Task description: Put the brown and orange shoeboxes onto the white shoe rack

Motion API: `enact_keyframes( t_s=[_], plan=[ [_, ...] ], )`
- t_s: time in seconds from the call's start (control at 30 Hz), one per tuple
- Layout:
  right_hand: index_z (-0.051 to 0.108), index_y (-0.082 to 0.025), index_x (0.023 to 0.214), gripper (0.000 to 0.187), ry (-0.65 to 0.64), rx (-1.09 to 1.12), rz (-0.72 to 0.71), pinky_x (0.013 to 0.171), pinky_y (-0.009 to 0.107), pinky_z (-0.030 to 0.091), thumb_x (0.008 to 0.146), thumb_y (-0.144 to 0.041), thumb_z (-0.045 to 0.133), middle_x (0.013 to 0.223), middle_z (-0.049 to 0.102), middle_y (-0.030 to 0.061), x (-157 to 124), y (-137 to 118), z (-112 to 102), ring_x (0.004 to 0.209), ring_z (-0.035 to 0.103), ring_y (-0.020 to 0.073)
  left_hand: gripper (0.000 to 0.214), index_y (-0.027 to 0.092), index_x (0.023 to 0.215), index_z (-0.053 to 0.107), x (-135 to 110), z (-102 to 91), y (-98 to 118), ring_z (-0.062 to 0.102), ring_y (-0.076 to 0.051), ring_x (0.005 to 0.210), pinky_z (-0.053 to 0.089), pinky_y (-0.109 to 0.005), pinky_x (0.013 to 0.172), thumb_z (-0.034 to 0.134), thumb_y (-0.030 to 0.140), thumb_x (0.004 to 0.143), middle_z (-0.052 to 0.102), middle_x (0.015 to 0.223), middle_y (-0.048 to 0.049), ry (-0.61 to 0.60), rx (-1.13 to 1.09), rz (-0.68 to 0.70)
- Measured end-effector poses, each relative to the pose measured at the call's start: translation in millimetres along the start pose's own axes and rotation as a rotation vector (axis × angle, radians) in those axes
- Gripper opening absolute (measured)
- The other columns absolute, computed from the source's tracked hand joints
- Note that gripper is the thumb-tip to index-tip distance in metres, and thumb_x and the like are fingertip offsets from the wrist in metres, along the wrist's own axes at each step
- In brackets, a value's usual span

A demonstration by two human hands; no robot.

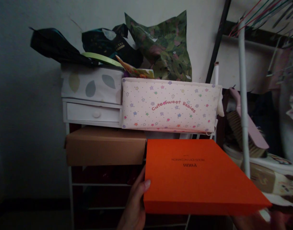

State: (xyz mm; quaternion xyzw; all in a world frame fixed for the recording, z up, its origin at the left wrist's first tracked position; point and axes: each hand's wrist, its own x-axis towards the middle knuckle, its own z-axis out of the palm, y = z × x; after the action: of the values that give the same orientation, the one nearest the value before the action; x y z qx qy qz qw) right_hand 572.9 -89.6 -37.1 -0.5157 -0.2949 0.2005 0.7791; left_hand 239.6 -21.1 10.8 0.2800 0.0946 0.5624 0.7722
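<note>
I hold a flat orange box (196,174) level in front of a white rack (71,179). Its far edge points under a cream fabric bin (170,105) printed with stars and pink lettering. My left hand (135,204) grips the box's left near corner, thumb on the edge. My right hand (254,220) shows only as a dim patch under the box's right near corner, fingers hidden. A brown cardboard box (104,145) lies on the shelf just left of the orange box.
A leaf-patterned bin (91,83) sits on a small white drawer (93,113). Dark bags and green floral wrapping (165,48) stick up behind. A white pole (243,95) stands at the right, with a pink brush (247,127) and stacked boxes behind it.
</note>
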Motion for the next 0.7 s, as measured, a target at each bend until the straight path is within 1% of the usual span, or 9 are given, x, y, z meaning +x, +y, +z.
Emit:
enact_keyframes(
  t_s=[0.03,0.1,0.17,0.23,0.3,0.37,0.5,0.6,0.7],
  plan=[
    [0.06,-0.027,0.116,0.079,-0.003,0.094,0.09,0.087,0.06,0.046,0.072,-0.084,0.026,0.133,0.052,0.0178,2,1,2,0.121,0.049,0.0383,0.07,0.021,0.146,0.03,2,-0.1,-1,0.044,-0.03,0.131,0.031,-0.045,0.109,0.057,0.026,0.082,0.06,0.13,-0.008,0.0,0.019,0.019],
    [0.065,-0.032,0.104,0.073,-0.03,0.252,0.234,0.086,0.06,0.047,0.059,-0.085,0.045,0.134,0.052,0.0154,6,6,5,0.125,0.045,0.0398,0.071,0.02,0.147,0.026,6,-1.7,-3,0.042,-0.029,0.132,0.03,-0.044,0.11,0.057,0.026,0.083,0.06,0.131,-0.0091,0.005,0.073,0.058],
    [0.066,-0.03,0.099,0.067,-0.087,0.253,0.271,0.089,0.058,0.047,0.044,-0.068,0.073,0.127,0.058,0.0145,9,13,9,0.123,0.047,0.041,0.072,0.019,0.147,0.026,10,-3.9,-3,0.04,-0.029,0.134,0.029,-0.043,0.111,0.058,0.026,0.083,0.059,0.132,-0.0099,0.008,0.126,0.084],
    [0.066,-0.026,0.098,0.066,-0.152,0.177,0.265,0.09,0.055,0.048,0.038,-0.046,0.085,0.114,0.065,0.013,12,22,13,0.114,0.055,0.0393,0.073,0.019,0.147,0.027,13,-5.2,-3,0.04,-0.029,0.133,0.029,-0.043,0.111,0.06,0.027,0.082,0.057,0.134,-0.0103,0.012,0.159,0.093],
    [0.064,-0.023,0.097,0.061,-0.175,0.135,0.245,0.086,0.048,0.053,0.043,-0.039,0.087,0.105,0.068,0.0107,14,28,18,0.103,0.062,0.0338,0.071,0.02,0.145,0.03,15,-5.1,-2,0.041,-0.03,0.133,0.03,-0.044,0.111,0.061,0.029,0.082,0.055,0.136,-0.0105,0.021,0.178,0.085],
    [0.062,-0.023,0.101,0.061,-0.15,0.149,0.222,0.079,0.038,0.057,0.048,-0.04,0.086,0.103,0.068,0.008,13,31,24,0.094,0.065,0.0276,0.066,0.022,0.143,0.035,16,-4.1,0,0.04,-0.029,0.133,0.03,-0.043,0.11,0.061,0.033,0.083,0.053,0.139,-0.0096,0.036,0.19,0.073],
    [0.059,-0.024,0.111,0.069,-0.092,0.156,0.173,0.073,0.021,0.055,0.051,-0.046,0.085,0.105,0.066,0.0037,7,27,36,0.094,0.063,0.0198,0.056,0.027,0.139,0.04,17,-4.3,5,0.034,-0.026,0.137,0.029,-0.039,0.111,0.056,0.042,0.087,0.046,0.145,-0.0053,0.055,0.174,0.076],
    [0.057,-0.024,0.117,0.068,-0.089,0.082,0.067,0.076,0.022,0.054,0.058,-0.05,0.08,0.107,0.065,0.0035,3,23,43,0.102,0.06,0.0217,0.056,0.026,0.138,0.041,19,-7.8,11,0.031,-0.025,0.139,0.031,-0.039,0.11,0.052,0.048,0.088,0.043,0.147,-0.005,0.055,0.175,0.067],
    [0.056,-0.024,0.121,0.067,-0.083,-0.001,-0.027,0.085,0.025,0.052,0.063,-0.052,0.075,0.11,0.064,0.0033,1,21,49,0.111,0.056,0.0242,0.057,0.027,0.137,0.04,19,-11.1,19,0.026,-0.026,0.14,0.031,-0.042,0.108,0.047,0.055,0.088,0.036,0.151,-0.0046,0.065,0.286,0.021]
  ],
)
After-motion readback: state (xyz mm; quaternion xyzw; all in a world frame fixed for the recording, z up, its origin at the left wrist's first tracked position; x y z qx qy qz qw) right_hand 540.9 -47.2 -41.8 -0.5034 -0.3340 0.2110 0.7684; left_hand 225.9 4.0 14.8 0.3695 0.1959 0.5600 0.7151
